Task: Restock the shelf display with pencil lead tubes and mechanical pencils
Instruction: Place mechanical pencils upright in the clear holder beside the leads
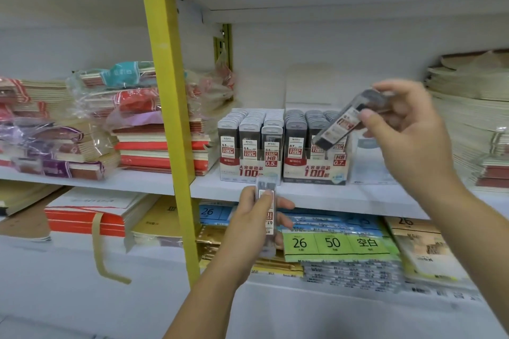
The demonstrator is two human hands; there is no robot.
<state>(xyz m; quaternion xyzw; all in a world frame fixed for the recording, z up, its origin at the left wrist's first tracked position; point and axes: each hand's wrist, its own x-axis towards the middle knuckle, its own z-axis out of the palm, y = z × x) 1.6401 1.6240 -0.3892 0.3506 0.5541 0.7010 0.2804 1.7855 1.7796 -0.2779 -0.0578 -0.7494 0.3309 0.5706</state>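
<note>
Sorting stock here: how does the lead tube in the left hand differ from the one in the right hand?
The left-hand tube stands upright in front of the shelf edge; the right-hand tube slants over the 0.7 box. The left hand wraps its tube; the right hand pinches its tube near its upper end. Both are clear, labelled tubes.

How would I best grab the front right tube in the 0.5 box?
Probably pinch the front right tube by its top, from above: it stands upright, packed against others, and the 0.5 box covers its lower half.
</note>
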